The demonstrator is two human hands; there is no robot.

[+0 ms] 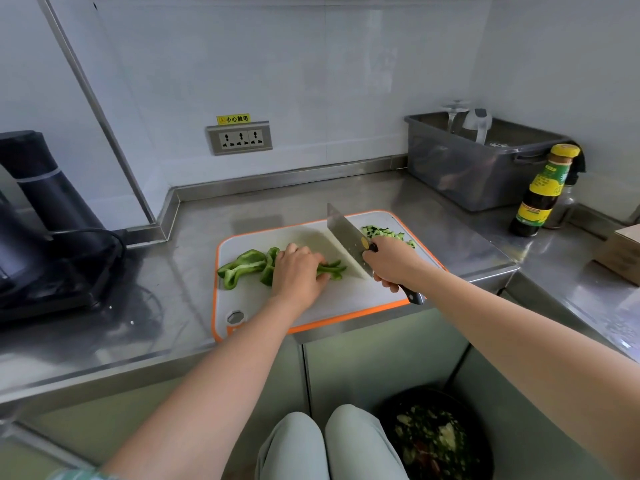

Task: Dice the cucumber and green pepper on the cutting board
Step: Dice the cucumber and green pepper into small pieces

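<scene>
**A:** From the head view, how much room is there around the board?

**B:** The cutting board (339,299) lies on the steel surface (194,237), with its orange front rim right along the surface's front edge. To my left there is a stretch of bare steel before the black appliance (45,220), and behind the board more steel runs up to the wall. On my right a grey tub (467,168), a sauce bottle (540,192) and a cardboard box (623,254) stand well apart from the board. A waste bin (433,438) sits on the floor beside my knees.

**A:** And on the board itself?

**B:** Large green pepper pieces (242,265) lie at the left end. The diced cucumber (384,233) is heaped in the far right corner. The middle and the front are bare white.

**A:** Your hands?

**B:** My left hand (298,271) lies palm down with the fingers bent over a few pepper strips (332,270), pinning them to the board, and the thumb is against their near side. My right hand (393,261) is wrapped tight round the handle of the knife (346,233), just right of the strips. The blade stands upright, edge down, pointing away from me. I think its heel touches the board, but I can't be sure from this angle.
</scene>
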